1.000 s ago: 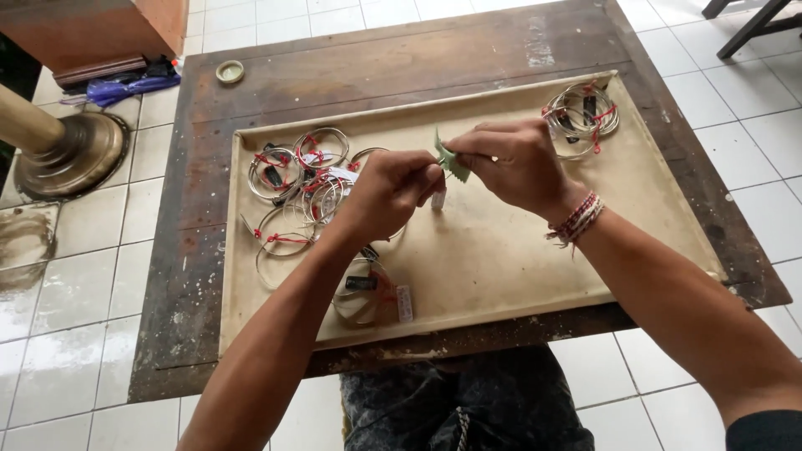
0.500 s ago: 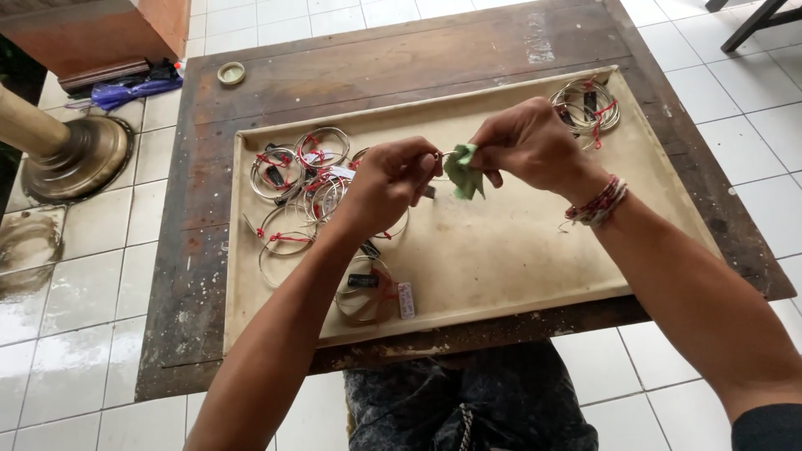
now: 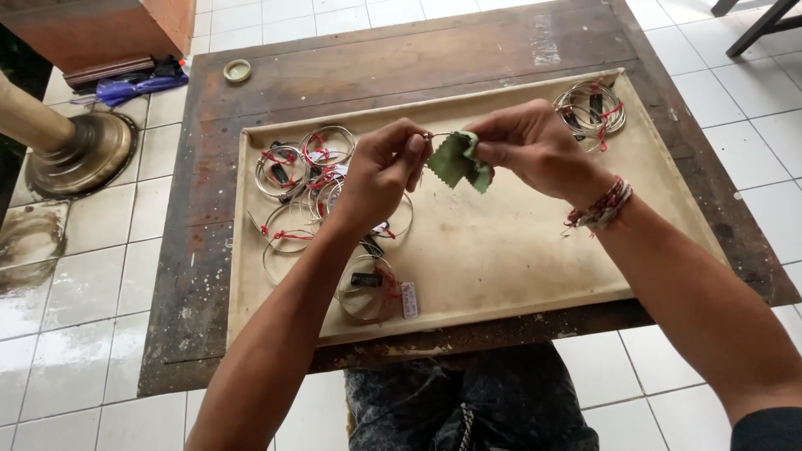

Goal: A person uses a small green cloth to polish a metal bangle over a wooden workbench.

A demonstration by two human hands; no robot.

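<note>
Hands above tray (image 3: 251, 276) centre | left hand (image 3: 380, 171) pinches thin wire bangle (image 3: 436, 134) shut | right hand (image 3: 535, 150) pinches green cloth (image 3: 458, 161) around it | risk: bangle may slip, dropping among bangles (image 3: 309, 179) at tray's left edge

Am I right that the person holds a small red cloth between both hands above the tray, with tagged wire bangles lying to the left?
Not quite: the cloth is green, not red, as the head view shows. The rest holds: the left hand and right hand hold it above the tray, with tagged wire bangles lying to the left.
</note>
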